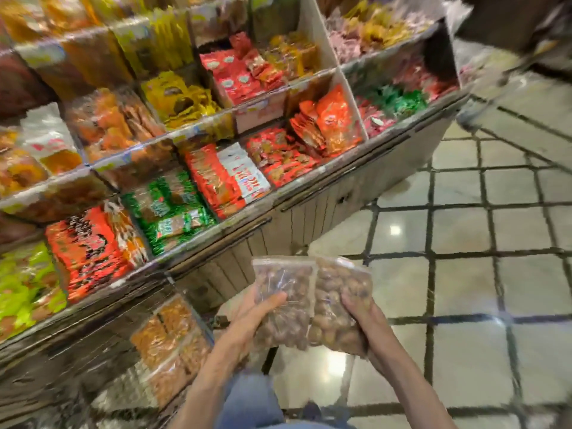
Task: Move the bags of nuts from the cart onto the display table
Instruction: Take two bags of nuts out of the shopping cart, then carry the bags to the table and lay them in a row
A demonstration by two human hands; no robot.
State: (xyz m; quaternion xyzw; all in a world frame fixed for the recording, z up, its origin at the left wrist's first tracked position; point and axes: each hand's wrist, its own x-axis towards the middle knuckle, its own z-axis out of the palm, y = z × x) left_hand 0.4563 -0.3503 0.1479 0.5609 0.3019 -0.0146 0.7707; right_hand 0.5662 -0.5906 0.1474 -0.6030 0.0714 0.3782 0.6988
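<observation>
I hold two clear zip bags of brown nuts side by side, low in the middle of the view. My left hand point(247, 323) grips the left bag of nuts point(283, 305) with the thumb across its front. My right hand point(363, 323) grips the right bag of nuts point(335, 308) from its right side. Both bags hang over the floor, just in front of the display table point(309, 218), whose slanted compartments are full of coloured snack packets. The cart is not clearly in view.
More clear bags of orange-brown snacks point(167, 342) lie low on the left beside my left forearm. A tiled floor with dark grid lines point(464, 274) stretches to the right. White dividers point(349, 100) split the table's compartments. The picture is blurred.
</observation>
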